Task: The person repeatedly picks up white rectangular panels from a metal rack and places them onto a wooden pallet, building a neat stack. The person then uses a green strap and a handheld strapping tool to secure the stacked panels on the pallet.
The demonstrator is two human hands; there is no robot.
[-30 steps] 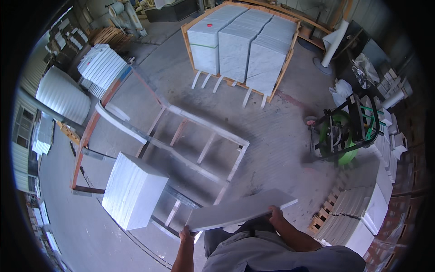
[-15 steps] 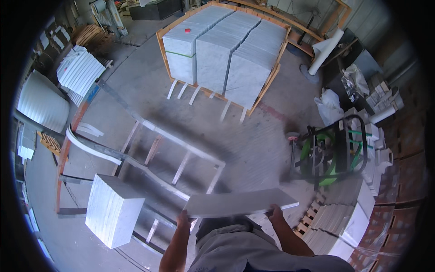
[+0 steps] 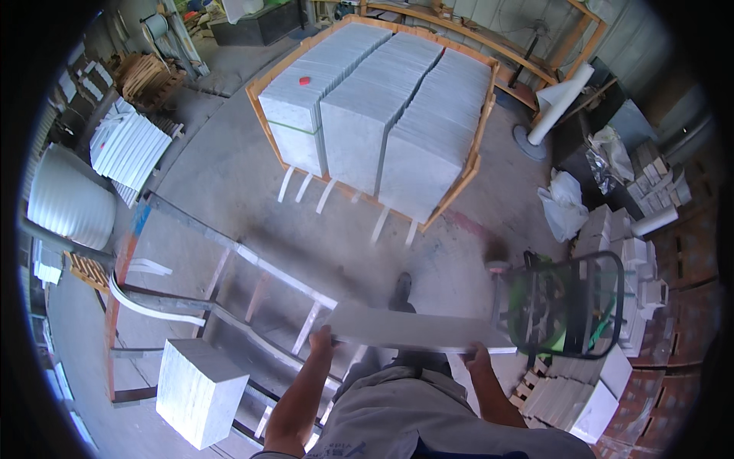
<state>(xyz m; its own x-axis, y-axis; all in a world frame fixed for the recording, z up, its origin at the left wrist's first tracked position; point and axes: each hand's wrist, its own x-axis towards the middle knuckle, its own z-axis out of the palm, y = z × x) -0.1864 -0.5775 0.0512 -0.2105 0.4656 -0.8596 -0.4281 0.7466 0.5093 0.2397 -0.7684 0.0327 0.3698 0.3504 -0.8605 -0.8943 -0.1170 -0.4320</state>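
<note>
A long, flat grey-white stone slab lies across the front of my body, its broad face turned up. My left hand is closed on its left end, and my right hand grips the near edge close to the right end. The fingers beneath the slab are mostly hidden. Past it stands a wooden crate packed with upright stone slabs in three rows. A small red object sits on top of the left row.
At left is a low metal frame with crossbars, beside a block of stacked white slabs. A cart with black rails and green parts stands close on the right. White strips stick out under the crate. Foam rolls stand far left.
I have stepped forward with the slab held in both hands; one foot now shows beyond it. The crate, frame and cart have shifted lower in view.
</note>
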